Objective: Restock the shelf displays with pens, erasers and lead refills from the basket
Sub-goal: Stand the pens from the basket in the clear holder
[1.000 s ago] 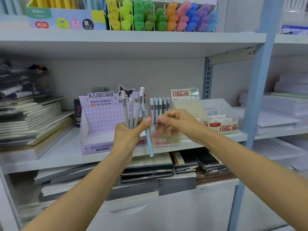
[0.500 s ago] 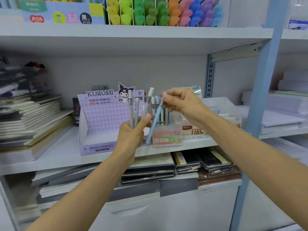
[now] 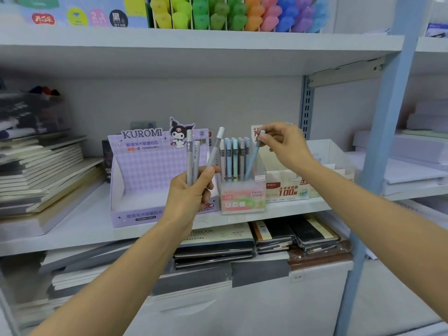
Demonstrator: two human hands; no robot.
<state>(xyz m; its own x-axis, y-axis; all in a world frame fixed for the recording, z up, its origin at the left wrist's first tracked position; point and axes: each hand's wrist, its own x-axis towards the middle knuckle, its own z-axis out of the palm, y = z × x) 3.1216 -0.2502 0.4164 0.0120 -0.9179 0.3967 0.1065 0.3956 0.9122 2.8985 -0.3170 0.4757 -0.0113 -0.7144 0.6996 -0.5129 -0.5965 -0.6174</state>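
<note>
My left hand (image 3: 191, 190) grips three grey lead refill tubes (image 3: 194, 158), held upright in front of the purple Kuromi display box (image 3: 145, 170). My right hand (image 3: 283, 146) pinches the top of a light blue tube (image 3: 253, 158), whose lower end stands tilted inside the clear "Fruit Soda" display holder (image 3: 242, 197) on the middle shelf. Several grey and blue tubes (image 3: 234, 156) stand upright in that holder. The basket is not in view.
A white lead refill box (image 3: 288, 187) sits right of the holder. Notebook stacks (image 3: 41, 170) fill the shelf's left side and the shelf below. Coloured highlighters (image 3: 237, 13) line the top shelf. A blue upright post (image 3: 385, 141) stands at right.
My right hand has carried the blue tube from beside the left hand's bundle up and right, and set its lower end into the clear holder. The left hand stayed about where it was.
</note>
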